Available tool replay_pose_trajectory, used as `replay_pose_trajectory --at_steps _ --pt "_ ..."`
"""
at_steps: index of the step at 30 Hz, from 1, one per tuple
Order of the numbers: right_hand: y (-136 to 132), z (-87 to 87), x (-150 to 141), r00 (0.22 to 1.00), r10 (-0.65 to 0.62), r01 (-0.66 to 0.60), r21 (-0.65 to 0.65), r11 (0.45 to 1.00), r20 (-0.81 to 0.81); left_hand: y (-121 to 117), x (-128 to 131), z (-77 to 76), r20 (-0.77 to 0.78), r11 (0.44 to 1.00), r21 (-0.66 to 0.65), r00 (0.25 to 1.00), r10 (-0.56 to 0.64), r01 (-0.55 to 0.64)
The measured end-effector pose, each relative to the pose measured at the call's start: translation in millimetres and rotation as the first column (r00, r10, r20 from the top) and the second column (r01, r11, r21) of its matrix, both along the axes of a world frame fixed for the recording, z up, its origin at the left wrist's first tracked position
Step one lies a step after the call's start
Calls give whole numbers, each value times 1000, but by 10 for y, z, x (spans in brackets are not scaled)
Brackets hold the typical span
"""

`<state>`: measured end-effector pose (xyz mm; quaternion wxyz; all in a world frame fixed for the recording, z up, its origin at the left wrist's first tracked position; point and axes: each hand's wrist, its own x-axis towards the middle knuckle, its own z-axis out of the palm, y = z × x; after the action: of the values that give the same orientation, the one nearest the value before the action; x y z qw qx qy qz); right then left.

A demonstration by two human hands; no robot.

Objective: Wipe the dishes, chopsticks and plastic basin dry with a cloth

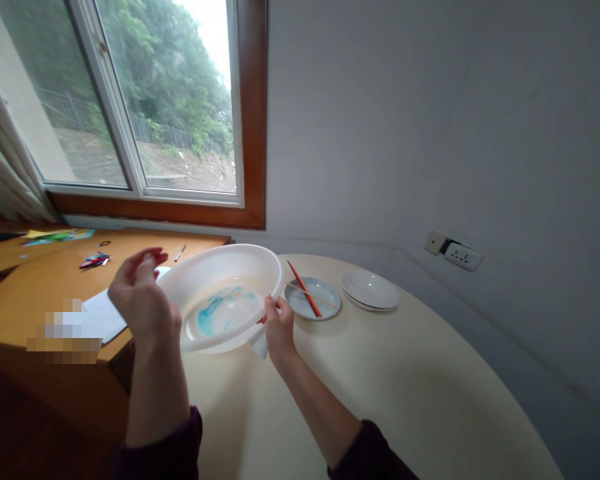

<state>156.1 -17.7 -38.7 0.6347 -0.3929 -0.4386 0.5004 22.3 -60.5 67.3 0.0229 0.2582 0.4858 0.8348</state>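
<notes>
A translucent white plastic basin (273,263) is held tilted above the round table, with smears of blue on its inner bottom. My right hand (280,330) grips the basin's right rim, thumb on top. Below those fingers pokes out a piece of white tissue or cloth (259,343), pressed against the basin's outer side. Raised at the basin's left is my left hand (143,287), its fingers loosely bent and nothing visible in them. Whether its wrist touches the rim, I cannot tell.
On the cream round table (405,400) stand a grey plate (295,303) bearing red and wooden sticks, and stacked white plates (370,288). The wooden desk (145,243) at left carries white paper (103,317), a pen (180,253) and colored papers (60,235).
</notes>
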Motion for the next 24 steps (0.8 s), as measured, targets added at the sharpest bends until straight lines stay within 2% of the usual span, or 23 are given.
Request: replay_pose_trajectory --at_steps 7,12,24 --pt "56 -98 -24 996 -12 6 -73 997 -86 -3 -1 2 -9 1000 -22 1000 20 -20" --pt "104 -143 -25 992 -29 16 -105 994 -121 13 -6 5 21 998 63 1000 15 -16" --pt "223 -196 -158 983 -48 19 -168 986 -175 57 -46 2 64 993 113 998 14 -21"
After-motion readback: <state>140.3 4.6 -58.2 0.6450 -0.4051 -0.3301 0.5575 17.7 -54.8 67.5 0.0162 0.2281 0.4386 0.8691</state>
